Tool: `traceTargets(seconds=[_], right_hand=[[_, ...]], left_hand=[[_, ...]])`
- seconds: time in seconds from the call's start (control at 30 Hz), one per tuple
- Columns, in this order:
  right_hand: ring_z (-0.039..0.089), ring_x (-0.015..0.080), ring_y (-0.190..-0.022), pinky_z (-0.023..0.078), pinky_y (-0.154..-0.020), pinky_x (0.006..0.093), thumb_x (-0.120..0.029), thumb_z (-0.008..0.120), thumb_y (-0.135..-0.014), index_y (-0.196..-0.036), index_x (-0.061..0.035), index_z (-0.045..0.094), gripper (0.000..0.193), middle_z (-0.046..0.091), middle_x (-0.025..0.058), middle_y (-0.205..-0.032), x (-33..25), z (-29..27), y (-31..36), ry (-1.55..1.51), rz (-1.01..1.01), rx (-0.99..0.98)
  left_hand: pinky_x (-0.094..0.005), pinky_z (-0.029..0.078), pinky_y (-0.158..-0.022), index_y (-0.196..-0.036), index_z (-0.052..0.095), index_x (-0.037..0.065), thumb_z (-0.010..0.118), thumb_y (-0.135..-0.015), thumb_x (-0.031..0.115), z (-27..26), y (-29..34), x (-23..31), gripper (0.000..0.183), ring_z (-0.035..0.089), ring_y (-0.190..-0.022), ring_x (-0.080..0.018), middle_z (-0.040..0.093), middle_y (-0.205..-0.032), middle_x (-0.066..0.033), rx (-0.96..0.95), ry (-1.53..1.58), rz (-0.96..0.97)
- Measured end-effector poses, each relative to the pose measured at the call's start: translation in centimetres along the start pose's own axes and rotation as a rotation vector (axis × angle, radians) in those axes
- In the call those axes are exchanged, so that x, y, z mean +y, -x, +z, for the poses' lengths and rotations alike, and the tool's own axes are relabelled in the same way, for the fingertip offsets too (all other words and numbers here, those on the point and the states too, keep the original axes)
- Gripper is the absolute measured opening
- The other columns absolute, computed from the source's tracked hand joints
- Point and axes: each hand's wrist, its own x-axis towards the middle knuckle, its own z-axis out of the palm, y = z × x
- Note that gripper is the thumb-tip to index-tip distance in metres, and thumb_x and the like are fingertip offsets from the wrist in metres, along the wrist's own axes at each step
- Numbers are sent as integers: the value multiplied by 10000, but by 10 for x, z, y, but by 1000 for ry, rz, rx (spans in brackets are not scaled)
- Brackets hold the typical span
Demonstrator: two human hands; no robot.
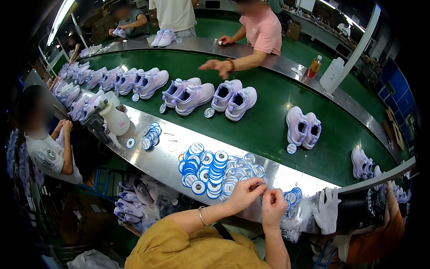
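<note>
- A small round tag sits pinched between the two hands, just above the near edge of the steel desk; it is mostly hidden by the fingers, so its detail cannot be told.
- The left hand is closed around the tag from the left, with thumb and fingertips pressed together; a thin bangle circles that wrist.
- The right hand is clenched, its fingertips meeting those of the left hand at the tag.
- Just beyond the hands lies a heap of round blue-and-white tags, overlapping in loose rows on the steel.
- A smaller cluster of blue tags lies farther left, near a white plastic bottle.
- To the right of the hands, a bundle of white plastic fasteners hangs over the desk's edge, beside a person's white-gloved hand.
- Beyond the steel runs a green conveyor belt carrying pairs of pale lilac sneakers, each pair with a round tag beside it.
- A crate below the desk, at left, holds more lilac shoes.
</note>
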Motion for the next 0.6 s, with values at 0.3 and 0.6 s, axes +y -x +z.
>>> traceTargets(seconds=[0.3,0.6], right_hand=[[427,109,-452,346,-434,269,-24,641,-812,-710,-14,555,134,515,46,-562,5,-4,0,14,16,-16],[464,124,-476,364,-452,273,-28,638,-825,-742,-13,582,101,550,54,-599,0,-3,-2,27,-17,-52]], left_hand=[[-209,516,-684,-1013,644,-13,630,-905,109,3,-3,0,164,645,-770,-78,687,-849,-57,2,-38,-3],[-207,511,-666,-1008,646,-12,630,-906,124,1,-2,5,171,640,-756,-74,683,-839,-48,-21,-32,-9]])
